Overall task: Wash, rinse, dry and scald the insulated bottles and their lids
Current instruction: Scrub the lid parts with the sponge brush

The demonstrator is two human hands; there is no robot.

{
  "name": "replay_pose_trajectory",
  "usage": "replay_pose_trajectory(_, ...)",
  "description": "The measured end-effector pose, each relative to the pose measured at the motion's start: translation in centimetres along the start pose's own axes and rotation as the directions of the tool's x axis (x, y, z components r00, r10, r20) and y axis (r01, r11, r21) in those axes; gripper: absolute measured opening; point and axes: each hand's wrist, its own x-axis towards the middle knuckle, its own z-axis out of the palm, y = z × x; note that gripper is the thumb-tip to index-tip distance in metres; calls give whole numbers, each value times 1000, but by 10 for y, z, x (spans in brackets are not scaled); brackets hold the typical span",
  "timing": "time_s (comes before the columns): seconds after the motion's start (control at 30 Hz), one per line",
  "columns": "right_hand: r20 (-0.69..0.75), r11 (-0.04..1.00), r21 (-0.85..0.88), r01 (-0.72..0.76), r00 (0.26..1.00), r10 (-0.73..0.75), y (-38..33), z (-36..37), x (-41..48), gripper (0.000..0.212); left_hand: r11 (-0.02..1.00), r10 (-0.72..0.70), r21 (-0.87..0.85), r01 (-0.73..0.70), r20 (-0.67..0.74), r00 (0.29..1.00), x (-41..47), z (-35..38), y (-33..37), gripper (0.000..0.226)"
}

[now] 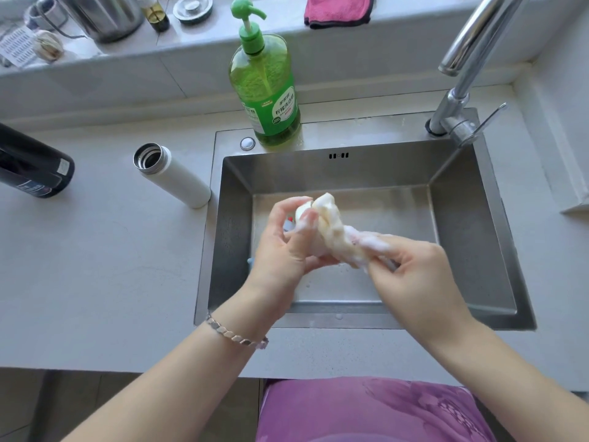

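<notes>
Over the steel sink my left hand grips a small white lid, mostly hidden by my fingers and foam. My right hand pinches a soapy cream cloth that is pressed against the lid. A white insulated bottle stands open, without its lid, on the counter just left of the sink. A black insulated bottle stands at the far left edge of the view.
A green pump bottle of dish soap stands on the sink's back rim. The chrome tap rises at the back right. On the ledge behind sit a steel kettle, a pink cloth and a sink strainer.
</notes>
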Motion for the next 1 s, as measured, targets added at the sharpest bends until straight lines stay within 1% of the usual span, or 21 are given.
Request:
replay_pose_trajectory(0.07,-13,996,-49,-77,997,76,9,-5,9,17,999,-2,40,1,38,999,-4,2,0,19)
replay_pose_trajectory(0.17,4,978,-101,-184,983,185,16,-12,12,14,996,-9,88,9,-4,1000,-2,-2,4,19)
replay_pose_trajectory(0.23,17,968,-91,-233,972,235,18,-17,7,17,993,-27,111,31,-39,999,3,-9,8,19)
replay_pose_trajectory(0.3,29,960,-18,-281,959,281,19,-22,3,33,993,-58,103,63,-45,997,8,-17,9,17)
replay_pose_trajectory(0.33,23,957,13,-291,956,291,20,-24,1,45,993,-78,80,81,-47,996,9,-20,9,15)
replay_pose_trajectory(0.37,15,954,35,-298,955,298,20,-27,0,51,994,-98,39,101,-59,993,9,-23,9,13)
replay_pose_trajectory(0.4,9,949,60,-309,951,309,21,-29,-1,50,992,-123,-9,123,-78,989,10,-25,8,13)
replay_pose_trajectory(0.47,5,938,108,-328,944,329,20,-33,-2,36,977,-204,-92,195,-106,973,9,-29,7,25)
replay_pose_trajectory(0.5,-4,935,123,-331,942,334,19,-33,-2,34,962,-254,-132,240,-109,961,8,-29,6,30)
replay_pose_trajectory(0.57,-37,949,108,-296,953,302,17,-32,-2,46,924,-347,-202,325,-87,934,6,-28,5,32)
replay_pose_trajectory(0.63,-73,972,30,-233,969,235,18,-25,-1,54,884,-426,-241,400,-68,902,4,-22,3,35)
replay_pose_trajectory(0.67,-77,985,-6,-173,982,172,17,-19,-2,52,868,-454,-253,427,-55,889,3,-17,1,37)
replay_pose_trajectory(0.7,-64,996,-22,-88,994,86,13,-10,-5,44,857,-468,-262,444,-34,883,2,-12,-1,39)
replay_pose_trajectory(0.77,-15,995,-44,89,996,-90,2,10,-13,23,861,-448,-253,441,33,894,1,-5,-5,42)
replay_pose_trajectory(0.83,12,975,-82,206,979,-206,0,20,-17,23,893,-388,-212,397,88,918,-1,0,-7,48)
replay_pose_trajectory(0.87,-2,975,-95,199,980,-200,3,19,-13,24,905,-361,-203,373,95,928,-2,1,-9,49)
replay_pose_trajectory(0.97,-99,995,-80,51,993,-59,15,8,0,26,937,-297,-172,305,75,952,-4,1,-10,43)
replay_pose_trajectory(1.0,-108,996,-75,55,992,-63,13,7,-1,29,944,-278,-162,286,72,958,-3,0,-9,43)
